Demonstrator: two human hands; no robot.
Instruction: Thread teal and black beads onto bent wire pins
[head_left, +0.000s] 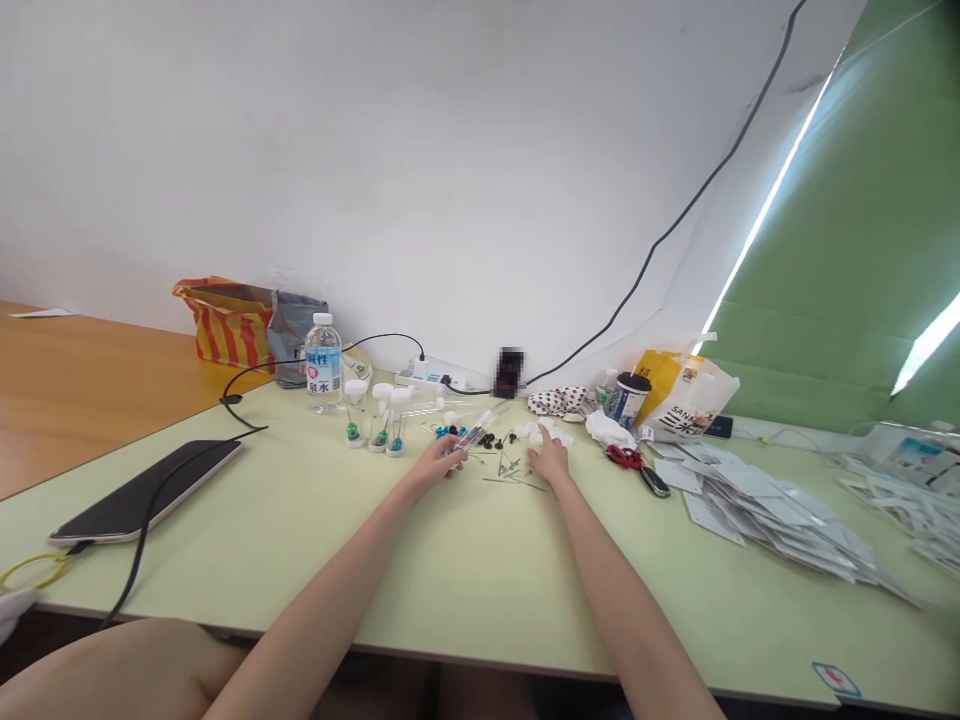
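My left hand (437, 464) is closed around a clear plastic tube (477, 428), which tilts up and to the right with something thin inside. My right hand (551, 458) reaches into a small group of white caps (531, 432), fingers stretched forward; whether it touches one I cannot tell. Thin metal rods (513, 470) lie loose between the hands. Behind them are small black parts (491, 441) and blue parts (442, 432). To the left, three capped tubes stand upright, one a tube (355, 415) with a green piece at its bottom.
A water bottle (323, 365) stands behind the capped tubes. At left lies a dark tablet (150, 490) with a cable across it. Red-handled scissors (624, 457), a car key (655, 482) and a spread paper stack (772, 510) lie at right. A power strip (431, 379) sits by the wall.
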